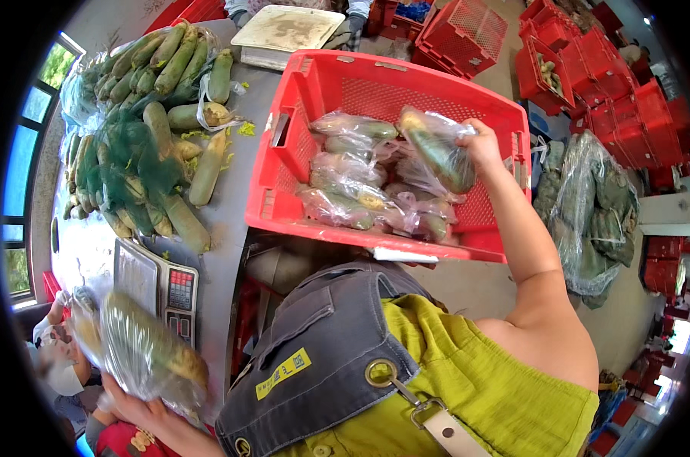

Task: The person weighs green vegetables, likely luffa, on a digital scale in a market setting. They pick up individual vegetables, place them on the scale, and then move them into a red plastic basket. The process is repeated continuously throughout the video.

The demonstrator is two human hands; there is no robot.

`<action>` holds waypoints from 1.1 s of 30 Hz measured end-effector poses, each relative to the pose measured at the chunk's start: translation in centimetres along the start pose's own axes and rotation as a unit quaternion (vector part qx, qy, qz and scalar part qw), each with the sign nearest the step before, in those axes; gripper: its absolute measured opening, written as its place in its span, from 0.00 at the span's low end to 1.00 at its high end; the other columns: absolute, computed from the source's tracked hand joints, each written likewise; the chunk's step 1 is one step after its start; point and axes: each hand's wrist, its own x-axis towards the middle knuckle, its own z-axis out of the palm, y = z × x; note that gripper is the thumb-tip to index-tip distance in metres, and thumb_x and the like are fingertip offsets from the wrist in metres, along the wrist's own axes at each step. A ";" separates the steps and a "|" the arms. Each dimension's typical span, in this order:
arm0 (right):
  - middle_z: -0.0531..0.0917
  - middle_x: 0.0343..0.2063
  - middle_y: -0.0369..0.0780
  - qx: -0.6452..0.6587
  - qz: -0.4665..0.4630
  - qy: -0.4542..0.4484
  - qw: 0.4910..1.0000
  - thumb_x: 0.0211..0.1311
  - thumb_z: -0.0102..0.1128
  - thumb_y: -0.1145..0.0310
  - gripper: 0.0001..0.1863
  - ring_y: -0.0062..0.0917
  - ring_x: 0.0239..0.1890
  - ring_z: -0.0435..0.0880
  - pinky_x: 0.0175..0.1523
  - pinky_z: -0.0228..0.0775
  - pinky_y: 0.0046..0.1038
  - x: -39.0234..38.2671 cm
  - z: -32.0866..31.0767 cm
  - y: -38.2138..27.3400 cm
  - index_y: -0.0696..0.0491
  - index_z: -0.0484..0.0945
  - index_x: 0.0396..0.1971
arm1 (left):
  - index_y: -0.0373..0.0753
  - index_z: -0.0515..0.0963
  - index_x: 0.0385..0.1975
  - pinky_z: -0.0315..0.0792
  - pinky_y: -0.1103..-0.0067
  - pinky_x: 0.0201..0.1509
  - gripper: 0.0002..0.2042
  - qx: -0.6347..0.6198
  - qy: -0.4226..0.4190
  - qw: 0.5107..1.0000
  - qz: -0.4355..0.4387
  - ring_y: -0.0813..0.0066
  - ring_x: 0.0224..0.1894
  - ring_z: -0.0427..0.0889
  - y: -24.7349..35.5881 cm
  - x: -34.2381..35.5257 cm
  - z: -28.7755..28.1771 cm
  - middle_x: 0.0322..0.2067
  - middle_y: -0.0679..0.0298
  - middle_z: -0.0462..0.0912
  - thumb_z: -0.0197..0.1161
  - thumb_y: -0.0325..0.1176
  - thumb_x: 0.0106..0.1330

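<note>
At the lower left, my left hand [140, 411] is closed on a clear plastic bag of green radishes [153, 346], slightly blurred, beside the table. Over the red crate [413, 95], my right hand [480, 145] grips the end of another bagged green radish [438, 152], which tilts above the pile. Several bagged radishes [352, 183] lie in the crate below it. The undersides of both held bags are hidden, so I cannot tell exactly how the fingers wrap round them.
On the grey table [227, 179] lie heaps of loose green radishes [179, 65], partly under green netting [135, 148]. A digital scale [137, 276] stands near my left hand, another scale [288, 30] at the far end. Filled bags [596, 206] and stacked red crates [608, 80] stand at right. People work nearby.
</note>
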 end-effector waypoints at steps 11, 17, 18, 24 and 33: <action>0.75 0.23 0.31 -0.014 0.006 -0.263 0.965 0.39 0.57 0.87 0.13 0.18 0.30 0.74 0.36 0.67 0.21 6.8 5.0 9.1 0.53 0.76 0.25 | 0.38 0.76 0.25 0.65 0.82 0.31 0.07 0.228 -0.633 0.727 0.137 0.85 0.27 0.70 -6.2 -14.4 38.8 0.23 0.72 0.73 0.62 0.33 0.59; 0.75 0.30 0.29 -0.041 0.049 -0.346 0.936 0.38 0.56 0.86 0.12 0.18 0.34 0.73 0.41 0.67 0.23 7.1 6.5 12.0 0.53 0.71 0.23 | 0.33 0.74 0.28 0.69 0.69 0.33 0.13 0.314 -0.850 0.376 0.193 0.58 0.27 0.76 -21.1 -21.6 44.0 0.23 0.51 0.76 0.64 0.38 0.57; 0.75 0.29 0.30 -0.050 0.030 -0.355 0.933 0.36 0.55 0.87 0.12 0.17 0.35 0.72 0.43 0.66 0.21 7.2 6.4 12.8 0.53 0.71 0.23 | 0.33 0.74 0.29 0.69 0.67 0.35 0.14 0.319 -0.859 0.359 0.179 0.53 0.29 0.76 -23.8 -22.4 43.7 0.25 0.49 0.76 0.64 0.39 0.56; 0.67 0.22 0.29 -0.023 0.000 -0.402 0.915 0.33 0.53 0.88 0.13 0.16 0.31 0.65 0.38 0.61 0.20 4.7 7.3 14.4 0.54 0.66 0.20 | 0.36 0.75 0.33 0.71 0.65 0.41 0.15 0.413 -0.824 0.351 0.166 0.49 0.36 0.78 -35.0 -21.8 41.6 0.30 0.47 0.78 0.64 0.42 0.55; 0.70 0.25 0.33 0.009 -0.025 -0.373 0.928 0.33 0.54 0.87 0.13 0.19 0.35 0.69 0.45 0.62 0.20 4.6 9.0 14.8 0.55 0.68 0.22 | 0.38 0.75 0.36 0.70 0.64 0.44 0.16 0.363 -0.881 0.284 0.106 0.50 0.38 0.78 -34.1 -24.5 41.7 0.32 0.48 0.79 0.64 0.42 0.54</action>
